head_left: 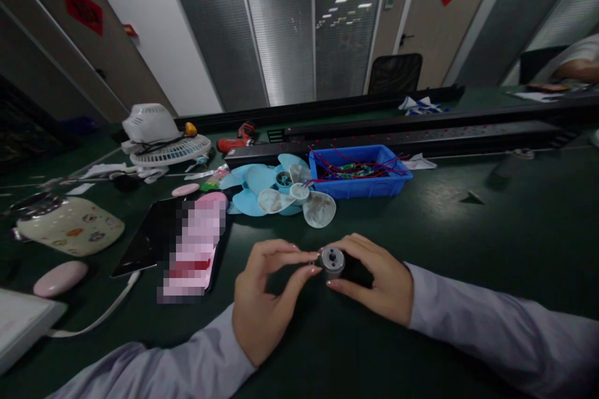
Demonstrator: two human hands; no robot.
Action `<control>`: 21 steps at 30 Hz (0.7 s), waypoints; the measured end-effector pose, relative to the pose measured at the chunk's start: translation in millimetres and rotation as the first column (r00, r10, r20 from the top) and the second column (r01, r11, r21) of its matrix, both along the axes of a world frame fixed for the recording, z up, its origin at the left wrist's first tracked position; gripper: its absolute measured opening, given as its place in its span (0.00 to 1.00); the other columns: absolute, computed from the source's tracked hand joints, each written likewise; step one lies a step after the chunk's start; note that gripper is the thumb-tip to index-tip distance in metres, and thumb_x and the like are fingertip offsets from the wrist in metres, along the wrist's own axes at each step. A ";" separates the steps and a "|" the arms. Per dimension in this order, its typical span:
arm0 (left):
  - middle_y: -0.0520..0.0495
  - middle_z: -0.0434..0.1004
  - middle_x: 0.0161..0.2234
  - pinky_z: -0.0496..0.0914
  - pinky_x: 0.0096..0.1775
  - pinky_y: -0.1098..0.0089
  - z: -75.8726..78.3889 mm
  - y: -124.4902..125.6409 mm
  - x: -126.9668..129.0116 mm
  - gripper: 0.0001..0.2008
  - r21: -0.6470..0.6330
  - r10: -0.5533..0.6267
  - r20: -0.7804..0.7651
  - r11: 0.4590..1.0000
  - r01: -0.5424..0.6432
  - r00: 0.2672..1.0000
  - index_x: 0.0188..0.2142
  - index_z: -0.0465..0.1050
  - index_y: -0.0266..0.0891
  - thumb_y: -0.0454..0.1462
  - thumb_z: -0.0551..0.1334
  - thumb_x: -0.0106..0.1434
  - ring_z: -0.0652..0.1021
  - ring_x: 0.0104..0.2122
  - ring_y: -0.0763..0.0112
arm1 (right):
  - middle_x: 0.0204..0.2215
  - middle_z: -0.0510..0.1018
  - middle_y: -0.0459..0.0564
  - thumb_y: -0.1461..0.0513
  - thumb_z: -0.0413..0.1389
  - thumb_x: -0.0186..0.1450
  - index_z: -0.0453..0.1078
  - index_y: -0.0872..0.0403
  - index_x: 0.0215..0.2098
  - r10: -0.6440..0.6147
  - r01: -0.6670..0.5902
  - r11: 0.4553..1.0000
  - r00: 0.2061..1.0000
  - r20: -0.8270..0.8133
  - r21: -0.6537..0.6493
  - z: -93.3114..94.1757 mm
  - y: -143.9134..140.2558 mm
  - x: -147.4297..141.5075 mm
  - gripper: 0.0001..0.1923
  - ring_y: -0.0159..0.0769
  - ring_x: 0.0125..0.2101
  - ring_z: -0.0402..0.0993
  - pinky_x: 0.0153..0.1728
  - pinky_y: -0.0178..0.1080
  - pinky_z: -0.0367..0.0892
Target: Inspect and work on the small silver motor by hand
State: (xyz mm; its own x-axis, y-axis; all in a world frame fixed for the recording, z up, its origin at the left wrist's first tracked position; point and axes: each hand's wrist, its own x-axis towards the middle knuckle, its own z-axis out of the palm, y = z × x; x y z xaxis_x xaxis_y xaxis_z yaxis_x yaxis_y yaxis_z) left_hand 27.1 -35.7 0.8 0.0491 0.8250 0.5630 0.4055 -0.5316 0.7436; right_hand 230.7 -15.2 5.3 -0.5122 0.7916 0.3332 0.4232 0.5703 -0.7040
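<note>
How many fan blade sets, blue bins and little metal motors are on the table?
Fan blade sets: 2, light blue and whitish
Blue bin: 1
Metal motor, held by both hands: 1
Total: 4

Both arms are in long sleeves of pale lavender-grey shirt fabric, smooth and light, no visible pattern, logo or buttons from the head view. The left sleeve point(154, 368) ends in a plain cuff at the wrist, with soft folds running up the forearm; the right sleeve point(491, 330) matches, cuff at the wrist, slightly creased. The left hand point(264, 305) and right hand point(374, 280) are bare: no gloves, rings, watch or bands visible, nails short and lightly glossy.
</note>
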 end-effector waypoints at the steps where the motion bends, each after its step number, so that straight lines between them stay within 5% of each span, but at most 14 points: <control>1: 0.51 0.75 0.38 0.70 0.44 0.65 -0.4 2.0 7.4 0.12 0.029 -0.024 0.025 0.999 0.023 0.999 0.40 0.70 0.44 0.30 0.66 0.58 0.77 0.39 0.70 | 0.38 0.75 0.51 0.61 0.60 0.61 0.66 0.55 0.45 0.005 -0.005 1.000 1.000 -0.002 0.007 -0.4 0.2 0.2 0.15 0.40 0.39 0.69 0.42 0.44 0.62; 6: 0.52 0.75 0.36 0.69 0.45 0.65 1.1 9.1 26.1 0.15 0.095 -0.102 0.086 0.991 0.093 0.991 0.43 0.68 0.44 0.27 0.64 0.58 0.75 0.41 0.69 | 0.35 0.74 0.50 0.62 0.60 0.60 0.67 0.55 0.42 0.011 -0.011 0.999 1.000 -0.011 0.040 -2.1 0.7 0.9 0.12 0.39 0.37 0.68 0.39 0.42 0.62; 11: 0.49 0.74 0.38 0.67 0.46 0.67 6.3 9.9 23.6 0.10 0.129 -0.099 -0.052 0.986 0.105 0.994 0.42 0.71 0.40 0.29 0.63 0.60 0.74 0.41 0.69 | 0.35 0.74 0.51 0.63 0.61 0.60 0.67 0.55 0.41 0.010 -0.009 0.999 1.000 -0.023 0.050 -2.1 0.9 0.4 0.12 0.39 0.37 0.68 0.39 0.42 0.63; 16: 0.49 0.72 0.42 0.65 0.47 0.68 10.0 10.2 18.9 0.12 0.074 -0.133 -0.151 0.987 0.145 0.980 0.45 0.71 0.42 0.31 0.61 0.62 0.72 0.44 0.69 | 0.34 0.74 0.51 0.63 0.61 0.60 0.67 0.56 0.42 0.013 -0.012 0.998 1.000 -0.014 0.055 -1.6 1.0 0.3 0.12 0.39 0.36 0.68 0.39 0.42 0.63; 21: 0.48 0.73 0.43 0.64 0.49 0.67 10.9 8.5 19.2 0.15 0.051 -0.177 -0.075 0.982 0.181 0.981 0.49 0.64 0.43 0.29 0.59 0.63 0.72 0.46 0.70 | 0.35 0.74 0.51 0.62 0.60 0.60 0.67 0.56 0.42 0.011 -0.010 0.999 1.000 -0.005 0.045 -2.2 1.1 0.7 0.13 0.40 0.36 0.68 0.38 0.43 0.63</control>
State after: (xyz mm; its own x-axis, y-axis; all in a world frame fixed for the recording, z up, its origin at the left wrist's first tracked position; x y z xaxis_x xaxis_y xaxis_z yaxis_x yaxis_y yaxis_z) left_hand 46.3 -27.2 11.7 0.2340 0.7656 0.5992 0.3492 -0.6414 0.6831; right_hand 231.5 -14.1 3.1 -0.5185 0.7703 0.3713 0.4132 0.6059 -0.6799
